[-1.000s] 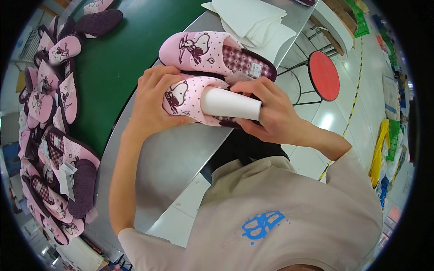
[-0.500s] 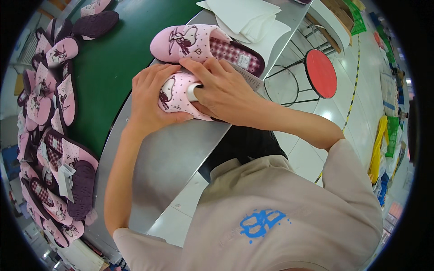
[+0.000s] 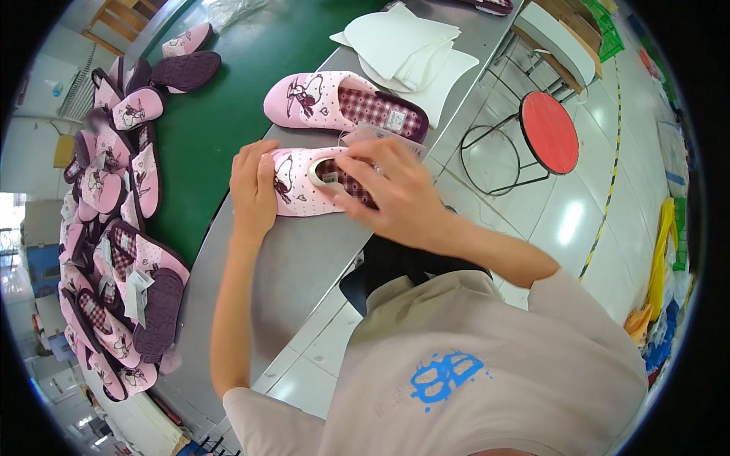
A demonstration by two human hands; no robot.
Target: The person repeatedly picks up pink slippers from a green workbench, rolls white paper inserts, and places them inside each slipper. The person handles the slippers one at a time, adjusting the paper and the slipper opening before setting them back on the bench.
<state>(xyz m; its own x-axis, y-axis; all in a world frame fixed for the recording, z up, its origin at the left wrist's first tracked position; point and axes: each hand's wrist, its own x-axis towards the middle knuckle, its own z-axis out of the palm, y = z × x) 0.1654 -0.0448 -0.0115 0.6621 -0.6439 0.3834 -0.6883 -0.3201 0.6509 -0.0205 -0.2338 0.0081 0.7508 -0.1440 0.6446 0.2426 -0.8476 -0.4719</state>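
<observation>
A pink slipper (image 3: pixel 306 199) with a dog print, dots and a plaid insole lies on the metal table edge before me. My left hand (image 3: pixel 255 190) wraps over its toe, fingers together. A curved white sheet edge (image 3: pixel 314 173) lines the slipper's mouth. Over the foot opening is my right hand (image 3: pixel 399 194), thumb and fingers apart, with nothing visible between them; whether the fingertips touch the slipper I cannot tell. Just beyond lies a matching slipper (image 3: pixel 293 102), toe to the left. A pale printed tag (image 3: pixel 372 137) lies between the two, partly behind my right hand.
Shaped white sheets (image 3: pixel 403 45) are stacked on the metal table's far part. Along the left side of the green surface (image 3: pixel 198 144) is a heap of pink slippers (image 3: pixel 103 186), some with dark soles up (image 3: pixel 160 311). A red round stool (image 3: pixel 549 133) stands at right.
My right fingers have come out of the slipper's mouth and spread over the heel end, uncovering the insole. My left hand has shifted towards the toe tip. The view has moved slightly.
</observation>
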